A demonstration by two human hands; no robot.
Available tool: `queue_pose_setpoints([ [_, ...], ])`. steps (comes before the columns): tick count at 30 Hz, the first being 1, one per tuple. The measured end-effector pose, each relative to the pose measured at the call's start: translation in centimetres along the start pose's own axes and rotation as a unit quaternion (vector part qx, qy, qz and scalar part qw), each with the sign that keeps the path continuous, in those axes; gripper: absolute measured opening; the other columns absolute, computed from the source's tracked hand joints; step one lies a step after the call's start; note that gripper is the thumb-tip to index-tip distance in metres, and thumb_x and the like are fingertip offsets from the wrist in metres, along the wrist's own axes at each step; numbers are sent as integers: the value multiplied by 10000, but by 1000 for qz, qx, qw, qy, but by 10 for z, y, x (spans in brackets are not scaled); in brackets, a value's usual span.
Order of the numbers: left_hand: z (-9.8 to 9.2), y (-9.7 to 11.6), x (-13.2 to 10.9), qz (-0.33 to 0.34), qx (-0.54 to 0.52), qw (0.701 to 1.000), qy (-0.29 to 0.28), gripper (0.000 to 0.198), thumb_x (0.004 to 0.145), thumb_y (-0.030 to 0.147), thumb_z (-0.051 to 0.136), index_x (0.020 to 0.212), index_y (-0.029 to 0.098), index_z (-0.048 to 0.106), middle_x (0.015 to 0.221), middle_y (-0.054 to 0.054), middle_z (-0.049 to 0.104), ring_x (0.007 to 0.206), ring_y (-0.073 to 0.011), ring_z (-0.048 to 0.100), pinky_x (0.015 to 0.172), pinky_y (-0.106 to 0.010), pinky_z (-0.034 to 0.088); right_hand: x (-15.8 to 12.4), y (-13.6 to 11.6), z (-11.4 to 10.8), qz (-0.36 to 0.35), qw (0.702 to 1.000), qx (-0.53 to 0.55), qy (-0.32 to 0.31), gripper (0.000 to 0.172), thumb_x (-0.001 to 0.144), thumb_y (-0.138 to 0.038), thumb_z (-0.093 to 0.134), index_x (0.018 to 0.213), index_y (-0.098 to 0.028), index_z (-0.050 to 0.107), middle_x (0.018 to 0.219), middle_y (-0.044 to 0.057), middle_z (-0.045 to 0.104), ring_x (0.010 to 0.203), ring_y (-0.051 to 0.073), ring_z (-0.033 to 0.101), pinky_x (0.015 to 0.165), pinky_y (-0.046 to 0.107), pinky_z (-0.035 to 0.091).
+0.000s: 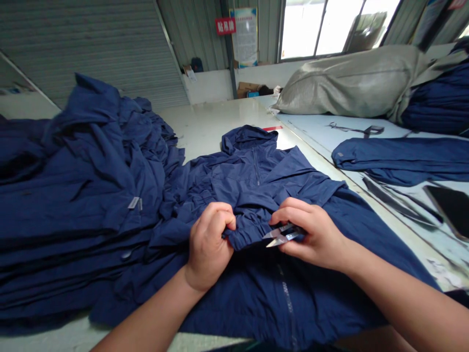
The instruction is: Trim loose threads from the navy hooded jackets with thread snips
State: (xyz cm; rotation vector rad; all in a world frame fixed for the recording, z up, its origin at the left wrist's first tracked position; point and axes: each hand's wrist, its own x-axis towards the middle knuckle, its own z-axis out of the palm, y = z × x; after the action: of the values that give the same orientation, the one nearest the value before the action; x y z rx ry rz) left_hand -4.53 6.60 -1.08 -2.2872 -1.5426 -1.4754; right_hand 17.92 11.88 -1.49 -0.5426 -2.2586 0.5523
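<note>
A navy hooded jacket point(234, 176) with a front zipper lies spread on the table before me, its hood pointing away. My left hand point(212, 244) is closed on a gathered, elastic-looking edge of the jacket and lifts it a little. In my right hand point(311, 232) is a small pair of thread snips point(280, 236), with the two blades apart and pointing left. The blade tips are close beside the gathered edge; whether they touch it I cannot tell. Another navy garment with a zipper shows underneath, nearest to me.
A tall pile of navy garments point(91, 195) stands on the left. To the right lie a folded navy garment point(403, 156), dark straps point(401, 203) and a black phone-like slab point(450, 205). Farther back rests a large grey sack point(351, 83) on the table point(208, 110).
</note>
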Motion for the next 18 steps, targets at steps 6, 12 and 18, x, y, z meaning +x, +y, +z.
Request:
queue_pose_setpoints([
  [6,10,10,-3,-185,-147,967,-93,427,723,135,709,1108,243,559,1175,-57,594,1018,-193,628,864,-278,510,3,4,11,117,986,27,117,99,758,-106,611,806,-192,607,731,6,641,641,133,573,603,237,429],
  [12,16,10,0,-308,-311,899,-34,302,739,222,763,1007,218,625,1037,-19,624,993,-161,618,906,-241,488,3,4,17,92,988,37,120,83,766,-117,632,818,-182,630,770,16,672,677,132,604,635,231,444],
  [18,15,1,3,-408,-406,818,0,175,734,273,790,863,187,709,838,-3,678,751,-127,624,716,-209,520,2,12,19,154,983,38,92,168,780,-136,629,918,-184,713,863,48,703,806,183,647,735,283,467],
])
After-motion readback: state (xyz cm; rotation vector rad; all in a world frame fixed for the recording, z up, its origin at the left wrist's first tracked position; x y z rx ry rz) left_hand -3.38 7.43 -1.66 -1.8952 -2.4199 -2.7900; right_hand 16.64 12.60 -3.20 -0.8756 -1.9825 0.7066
